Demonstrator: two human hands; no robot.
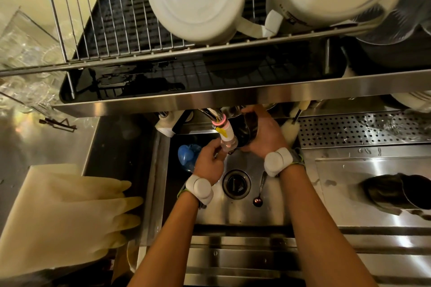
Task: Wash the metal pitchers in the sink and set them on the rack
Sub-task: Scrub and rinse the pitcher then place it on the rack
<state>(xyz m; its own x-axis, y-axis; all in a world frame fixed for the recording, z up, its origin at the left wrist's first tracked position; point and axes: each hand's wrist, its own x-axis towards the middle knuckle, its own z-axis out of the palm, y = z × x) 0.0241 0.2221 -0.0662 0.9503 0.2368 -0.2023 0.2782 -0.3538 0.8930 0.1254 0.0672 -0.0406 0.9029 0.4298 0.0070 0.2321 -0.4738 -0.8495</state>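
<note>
- Pitchers first, going left to right: none sits at the far left, where only a pair of pale yellow rubber gloves (70, 212) lies on the steel table (46, 137) beside the sink (242, 214).
- Overhead, the wire dish rack (112, 37) has open grid on its left half, while two upturned white plastic jugs (198, 0) fill the middle and right.
- Inside the basin, a blue plastic object (186, 156) lies near the left wall; I cannot tell what it is.
- Left hand (210, 163) reaches up to the nozzle of the white-tipped tap spout (225, 133), fingers curled around its end; its grip is closed on the nozzle, apparently steering or starting the water. No stream can be made out.
- Right hand (263, 135) has its grip clamped around a dark shiny metal pitcher (245, 130), held just beside the spout, over the basin and under the rack's steel ledge.
- Below, the round drain (236, 184) and a small spoon (258, 196) rest on the sink floor.
- Far right, a second dark metal pitcher (396, 193) lies on its side on the drainboard, seemingly awaiting its turn.
- Judged step: rinsing the held pitcher. Next comes swirling water through it, tipping it empty, then lifting it clear of the ledge to the rack's open left side, mouth down.
</note>
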